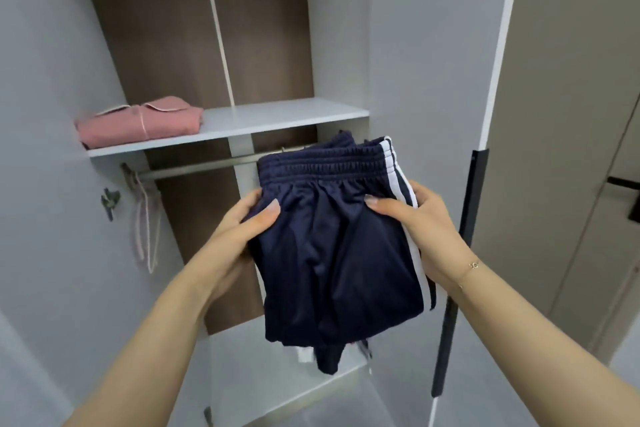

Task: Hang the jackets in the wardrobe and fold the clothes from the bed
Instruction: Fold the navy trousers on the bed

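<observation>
The person holds a folded pair of navy shorts [332, 246] with white side stripes in front of the open wardrobe [408, 45], below its shelf [242, 121]. The left hand [242, 229] and right hand [419, 225] grip opposite edges, thumbs on top. On the shelf's left end lies a folded pink garment [138, 125]; white hangers [145, 225] dangle from the rail [201, 168] beneath the shelf.

No legible text, label, brand or number anywhere. Checked folded navy shorts [332, 246]: only plain white side stripes, no print.
</observation>
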Demonstrator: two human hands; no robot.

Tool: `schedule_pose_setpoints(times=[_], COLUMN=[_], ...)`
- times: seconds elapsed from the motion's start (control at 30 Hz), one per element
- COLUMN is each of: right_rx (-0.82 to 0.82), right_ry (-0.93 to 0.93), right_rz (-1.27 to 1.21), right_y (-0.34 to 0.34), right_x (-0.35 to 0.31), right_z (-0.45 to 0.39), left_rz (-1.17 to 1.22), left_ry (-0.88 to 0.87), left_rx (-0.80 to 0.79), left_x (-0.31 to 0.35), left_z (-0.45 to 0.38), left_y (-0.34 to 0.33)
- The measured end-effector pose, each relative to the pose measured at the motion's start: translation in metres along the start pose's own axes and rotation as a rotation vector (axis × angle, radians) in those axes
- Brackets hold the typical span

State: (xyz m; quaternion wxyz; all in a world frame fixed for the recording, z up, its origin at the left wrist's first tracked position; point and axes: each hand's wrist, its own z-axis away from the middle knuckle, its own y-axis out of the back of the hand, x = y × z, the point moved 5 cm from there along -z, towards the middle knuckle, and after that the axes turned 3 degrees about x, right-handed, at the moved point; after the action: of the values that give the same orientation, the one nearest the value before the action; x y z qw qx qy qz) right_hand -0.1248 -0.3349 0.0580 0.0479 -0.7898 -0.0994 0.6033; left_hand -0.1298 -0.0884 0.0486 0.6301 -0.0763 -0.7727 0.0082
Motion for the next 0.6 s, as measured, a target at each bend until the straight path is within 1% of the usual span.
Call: schedule_pose_setpoints(times=[0.1,0.17,0.23,0.3,0.4,0.5,0.6], right_rx=[0.028,0.019,0.008,-0.008,-0.044,-0.059,-0.070], right_ry=[0.005,0.017,0.034,0.047,0.073,0.110,0.133], right_rz=[-0.035,-0.031,-0.020,-0.024,-0.036,-0.025,0.002], right_y=[-0.012,-0.016,-0.016,-0.015,-0.018,-0.025,-0.036], right_x=[-0.009,-0.018,-0.028,-0.039,-0.058,-0.078,-0.091], right_z=[-0.045,-0.084,-0.131,-0.184,-0.271,-0.350,-0.419], left_rz=[-0.043,-0.064,-0.051,-0.031,0.002,0.019,0.038], left_ry=[-0.098,-0.158,-0.189,-0.209,-0.214,-0.198,-0.174], left_rx=[0.054,0.082,0.111,0.107,0.113,0.192,0.233], left_x=[0.020,0.035,0.050,0.064,0.089,0.112,0.126], left_z=[-0.039,-0.074,-0.117,-0.166,-0.243,-0.316,-0.376], left_y=[0.000,0.000,0.004,0.008,0.012,0.019,0.030])
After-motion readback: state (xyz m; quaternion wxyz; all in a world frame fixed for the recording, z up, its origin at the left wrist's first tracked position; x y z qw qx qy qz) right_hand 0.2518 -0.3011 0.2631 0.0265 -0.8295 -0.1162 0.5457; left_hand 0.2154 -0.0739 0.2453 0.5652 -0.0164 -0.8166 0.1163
